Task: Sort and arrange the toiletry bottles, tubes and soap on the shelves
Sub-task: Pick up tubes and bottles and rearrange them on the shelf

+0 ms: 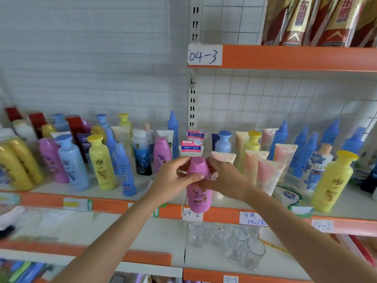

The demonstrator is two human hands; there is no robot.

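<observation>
Pink bottle point(198, 181) between both hands' fingers point(184, 163)

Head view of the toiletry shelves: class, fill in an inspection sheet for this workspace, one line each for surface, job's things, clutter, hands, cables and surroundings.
Surface: white shelf with an orange front edge and paper labels.
Job's things: pink bottle held upright at the shelf front; yellow bottle, blue bottles, peach tubes and a wrapped soap on the shelf.
Clutter: colours stand mixed, unsorted.
Hands: left hand and right hand both grip the pink bottle near its cap.
Cables: nothing seen.
Surroundings: empty glasses on the shelf below; red-and-gold packs above.
</observation>
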